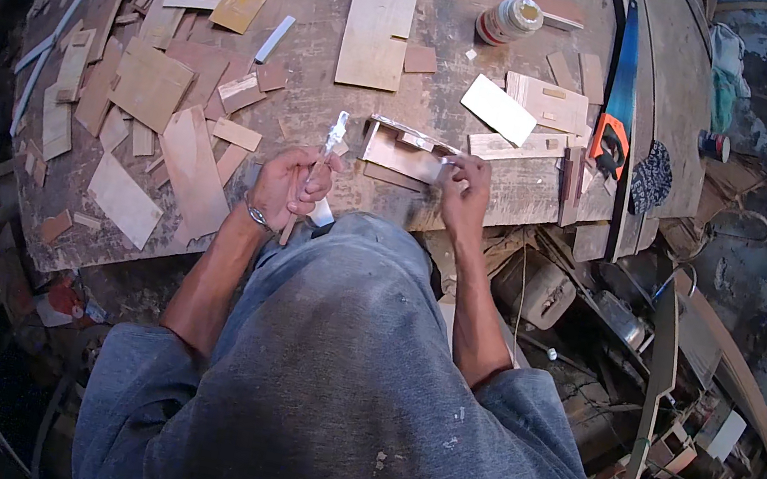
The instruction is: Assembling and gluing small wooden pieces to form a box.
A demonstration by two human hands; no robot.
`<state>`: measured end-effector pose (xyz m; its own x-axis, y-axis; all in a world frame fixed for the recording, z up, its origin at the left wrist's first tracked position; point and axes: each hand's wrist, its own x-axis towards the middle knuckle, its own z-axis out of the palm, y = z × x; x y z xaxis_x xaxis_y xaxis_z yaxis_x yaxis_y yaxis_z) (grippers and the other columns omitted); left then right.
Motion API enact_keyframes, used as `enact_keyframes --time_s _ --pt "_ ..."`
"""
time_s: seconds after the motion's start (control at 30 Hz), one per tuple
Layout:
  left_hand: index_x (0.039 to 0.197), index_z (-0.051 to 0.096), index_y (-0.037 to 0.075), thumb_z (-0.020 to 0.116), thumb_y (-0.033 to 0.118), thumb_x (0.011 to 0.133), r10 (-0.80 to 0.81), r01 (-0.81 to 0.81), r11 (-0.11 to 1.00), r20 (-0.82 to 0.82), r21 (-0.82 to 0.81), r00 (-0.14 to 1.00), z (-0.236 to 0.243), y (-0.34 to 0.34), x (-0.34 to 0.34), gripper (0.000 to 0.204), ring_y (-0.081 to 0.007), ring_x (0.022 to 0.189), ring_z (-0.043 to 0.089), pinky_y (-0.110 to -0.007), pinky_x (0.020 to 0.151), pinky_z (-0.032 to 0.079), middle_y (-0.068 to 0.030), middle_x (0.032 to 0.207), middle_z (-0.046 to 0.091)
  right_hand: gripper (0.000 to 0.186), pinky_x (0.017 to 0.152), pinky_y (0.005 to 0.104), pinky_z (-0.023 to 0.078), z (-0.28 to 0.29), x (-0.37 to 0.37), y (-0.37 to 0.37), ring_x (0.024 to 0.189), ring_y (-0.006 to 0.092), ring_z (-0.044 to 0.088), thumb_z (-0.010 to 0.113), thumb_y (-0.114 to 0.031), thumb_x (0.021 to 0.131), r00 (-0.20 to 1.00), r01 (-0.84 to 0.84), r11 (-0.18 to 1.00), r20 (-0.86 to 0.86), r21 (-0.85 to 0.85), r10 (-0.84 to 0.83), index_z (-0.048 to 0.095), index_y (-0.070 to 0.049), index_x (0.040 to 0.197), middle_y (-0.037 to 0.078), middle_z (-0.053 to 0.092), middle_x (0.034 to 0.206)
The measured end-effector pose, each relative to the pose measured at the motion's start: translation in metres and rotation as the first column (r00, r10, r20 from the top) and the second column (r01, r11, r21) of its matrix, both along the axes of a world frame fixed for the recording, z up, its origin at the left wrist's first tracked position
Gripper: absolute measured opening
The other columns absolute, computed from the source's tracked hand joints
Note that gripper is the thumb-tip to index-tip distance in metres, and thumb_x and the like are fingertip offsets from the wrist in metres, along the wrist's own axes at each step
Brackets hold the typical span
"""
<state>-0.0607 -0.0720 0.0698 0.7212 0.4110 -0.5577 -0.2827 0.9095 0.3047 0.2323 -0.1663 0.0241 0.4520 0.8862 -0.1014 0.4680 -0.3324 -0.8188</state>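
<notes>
My left hand point(287, 187) is closed around a thin wooden stick point(334, 136), its far end coated in white glue-like paste. A small shallow wooden box point(400, 153) lies at the table's near edge, with its long side toward me. Whitish smears run along its far upper edge, and a small wood block sits inside against that side. At the box's right end, my right hand point(465, 195) pinches the corner, its fingertips partly hidden from above.
Scattered wood offcuts point(155, 79) cover the worktable's left side. Beyond the box lie a long plywood board point(380, 16), an opened jar point(509, 21) and a white rectangular piece point(498, 110). An orange-handled handsaw point(612, 141) rests at right, beside a dark patterned cloth point(653, 176).
</notes>
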Motion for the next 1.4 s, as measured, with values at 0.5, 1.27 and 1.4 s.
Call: enact_keyframes --time_s 0.5,1.27,1.4 --pt "0.112 0.056 0.0 0.043 0.033 0.099 -0.055 0.059 0.997 -0.085 0.044 0.995 0.007 -0.012 0.013 0.037 -0.0049 0.055 0.04 -0.017 0.037 0.029 0.0022 0.067 0.045 0.057 0.086 0.0437 0.05 -0.006 0.034 -0.026 0.103 0.0381 0.057 0.055 0.003 0.073 0.939 -0.18 0.982 0.286 -0.061 0.19 0.062 -0.014 0.127 0.022 0.049 0.123" --pt "0.115 0.056 -0.003 0.043 0.035 0.099 -0.033 0.036 0.999 -0.079 0.032 0.996 -0.002 -0.018 0.007 0.043 -0.0046 0.054 0.039 -0.017 0.036 0.029 0.0019 0.067 0.045 0.061 0.091 0.0494 0.042 -0.001 0.018 -0.054 0.116 0.0383 0.051 0.061 0.0 0.07 0.829 -0.246 0.945 0.459 -0.214 0.32 0.058 -0.011 0.129 0.024 0.046 0.132" --pt "0.115 0.056 -0.003 0.043 0.034 0.099 -0.034 0.037 0.999 -0.095 0.036 0.995 0.0 -0.018 0.005 0.043 -0.0047 0.054 0.039 -0.017 0.036 0.029 0.0015 0.067 0.045 0.062 0.09 0.0484 0.042 0.008 0.013 -0.056 0.112 0.0382 0.052 0.062 0.001 0.069 0.838 -0.218 0.955 0.462 -0.201 0.289 0.057 -0.011 0.13 0.024 0.046 0.132"
